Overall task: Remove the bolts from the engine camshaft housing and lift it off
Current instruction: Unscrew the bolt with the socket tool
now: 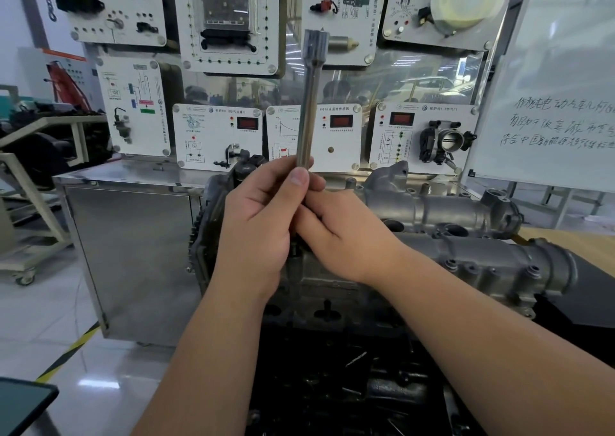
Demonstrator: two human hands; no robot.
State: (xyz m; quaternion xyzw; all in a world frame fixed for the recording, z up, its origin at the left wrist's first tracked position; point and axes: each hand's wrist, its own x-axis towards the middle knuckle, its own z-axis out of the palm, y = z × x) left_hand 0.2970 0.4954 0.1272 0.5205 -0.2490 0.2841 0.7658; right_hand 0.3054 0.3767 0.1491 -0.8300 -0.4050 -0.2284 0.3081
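A long steel socket extension bar (310, 102) stands almost upright in front of me, its thicker square-drive end at the top. My left hand (256, 229) grips its lower part, thumb pressed on the shaft. My right hand (342, 236) meets it from the right, fingers curled round the bar's bottom end, which is hidden behind both hands. Below and to the right lies the grey aluminium camshaft housing (472, 262) on the engine (332, 289), with several bolt holes and bosses along its edge. Whether bolts sit in them I cannot tell.
A steel cabinet (133, 242) stands to the left of the engine. Behind it hang training display boards (219, 136) with sensors and a throttle body. A whiteboard (552, 102) leans at the right. A wooden table edge (572, 246) shows beyond the housing. A cart (36, 169) stands far left.
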